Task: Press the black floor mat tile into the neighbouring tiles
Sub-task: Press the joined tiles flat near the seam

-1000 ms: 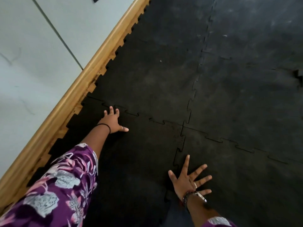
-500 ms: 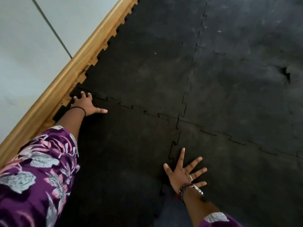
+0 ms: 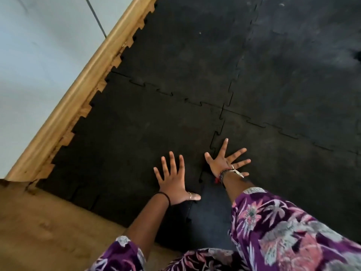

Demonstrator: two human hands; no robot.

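The black floor mat tile (image 3: 136, 137) lies at the lower left of the matted area, its jigsaw edges meeting a tile behind (image 3: 187, 55) and one to the right (image 3: 293, 173). My left hand (image 3: 172, 181) rests flat on the tile near its right edge, fingers spread, holding nothing. My right hand (image 3: 226, 161) lies flat with spread fingers across the toothed seam (image 3: 214, 141) between this tile and the right neighbour. Near my wrists the seam looks slightly gapped.
A wooden skirting board (image 3: 86, 79) runs diagonally along a pale wall (image 3: 35, 55) at the left. Bare brown floor (image 3: 48, 231) shows at the lower left beyond the tile's front edge. More black tiles (image 3: 302, 55) fill the back right. My purple floral sleeves cover the bottom.
My left hand came back from the far seam near the skirting board to the tile's near right part, beside my right hand. The view shifted toward me; the right hand stays on the seam.
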